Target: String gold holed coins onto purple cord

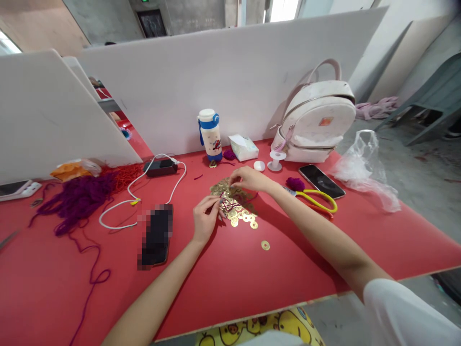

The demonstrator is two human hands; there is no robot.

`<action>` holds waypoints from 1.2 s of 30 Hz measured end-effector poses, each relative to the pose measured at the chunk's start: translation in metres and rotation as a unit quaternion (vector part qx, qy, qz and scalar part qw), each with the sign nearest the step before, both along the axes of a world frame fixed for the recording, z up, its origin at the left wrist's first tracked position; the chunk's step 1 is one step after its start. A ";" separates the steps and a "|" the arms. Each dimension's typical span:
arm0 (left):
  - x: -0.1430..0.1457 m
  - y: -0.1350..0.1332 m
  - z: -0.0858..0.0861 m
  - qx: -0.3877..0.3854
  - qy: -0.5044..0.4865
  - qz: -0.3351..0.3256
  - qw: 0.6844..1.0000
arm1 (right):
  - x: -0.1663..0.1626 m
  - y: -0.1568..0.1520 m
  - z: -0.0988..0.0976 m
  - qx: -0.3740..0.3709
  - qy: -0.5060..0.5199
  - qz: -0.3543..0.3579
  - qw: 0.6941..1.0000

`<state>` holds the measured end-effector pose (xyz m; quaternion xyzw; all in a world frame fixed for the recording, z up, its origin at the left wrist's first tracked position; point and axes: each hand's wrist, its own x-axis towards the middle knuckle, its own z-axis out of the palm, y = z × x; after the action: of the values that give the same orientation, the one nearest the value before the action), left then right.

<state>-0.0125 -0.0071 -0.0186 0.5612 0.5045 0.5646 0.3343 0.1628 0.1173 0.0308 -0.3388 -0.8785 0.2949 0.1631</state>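
Observation:
My left hand [206, 220] pinches dark purple yarn [230, 204], with thumb and forefinger pressed together at the left side of a pile of gold coins [245, 216]. Several strands stretch from those fingers across the coins. Over the back of the pile, my right hand [249, 179] is closed in a pinch; what sits between its fingertips is too small to make out. Many of the coins have a hole in the centre. One loose coin [265, 245] lies apart, nearer the front edge.
Yellow-handled scissors [319, 198], a phone [321, 181] and a white spool [277, 161] are on the right. A bottle [210, 137] and backpack [317, 122] stand at the back. Left are a dark phone [156, 235], a white cable [111, 227] and a purple yarn heap [81, 197].

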 end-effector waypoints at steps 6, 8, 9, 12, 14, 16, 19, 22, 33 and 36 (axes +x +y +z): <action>0.002 0.000 0.002 -0.001 -0.011 0.013 1.000 | 0.003 0.002 0.008 -0.183 0.176 0.051 0.966; 0.002 0.001 0.001 0.000 -0.009 0.016 1.000 | 0.002 0.001 0.007 -0.225 0.192 0.057 0.954; 0.002 0.001 0.001 0.003 -0.006 0.018 1.000 | 0.001 0.000 0.007 -0.242 0.195 0.059 0.949; 0.001 0.002 -0.001 0.010 0.002 0.020 1.000 | -0.003 -0.004 0.006 -0.289 0.197 0.067 0.934; 0.000 0.002 -0.002 0.015 0.009 0.017 1.000 | -0.006 -0.007 0.005 -0.312 0.207 0.065 0.925; -0.001 0.002 -0.002 0.021 0.016 0.013 1.000 | -0.008 -0.009 0.002 -0.330 0.222 0.050 0.916; -0.001 0.001 -0.002 0.019 0.016 0.010 1.000 | -0.012 -0.008 -0.008 -0.357 0.237 0.027 0.903; -0.001 0.000 0.000 0.019 0.009 0.010 1.000 | -0.014 -0.004 -0.019 -0.379 0.233 0.033 0.895; -0.001 0.001 -0.001 0.029 0.016 0.008 0.999 | -0.018 -0.003 -0.029 -0.394 0.230 0.075 0.887; -0.001 0.001 -0.001 0.027 0.019 0.004 0.999 | -0.018 -0.005 -0.027 -0.379 0.227 0.081 0.893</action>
<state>-0.0135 -0.0061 -0.0197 0.5787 0.4979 0.5684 0.3068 0.1447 0.1121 0.0034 -0.2265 -0.6634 0.6865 0.1933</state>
